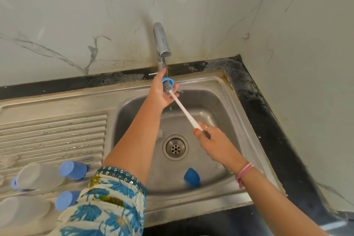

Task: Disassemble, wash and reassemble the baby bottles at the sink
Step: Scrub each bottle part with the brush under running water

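Observation:
My left hand point(160, 92) holds a blue bottle ring point(168, 81) up under the tap point(162, 43), where a thin stream of water runs. My right hand point(216, 144) grips the handle of a white bottle brush point(183, 109). Its grey bristle head point(169, 87) is pushed into the ring. A dark blue cap point(192, 176) lies in the sink basin point(216, 101) near the front. On the drainboard at the left lie two clear bottle bodies point(39, 177) point(21, 210) and two light blue caps point(72, 170) point(66, 200).
The drain point(175, 147) sits in the middle of the basin. A ribbed steel drainboard point(53, 136) runs to the left. A black counter edge point(268, 113) and marble wall point(95, 15) close in the back and right corner.

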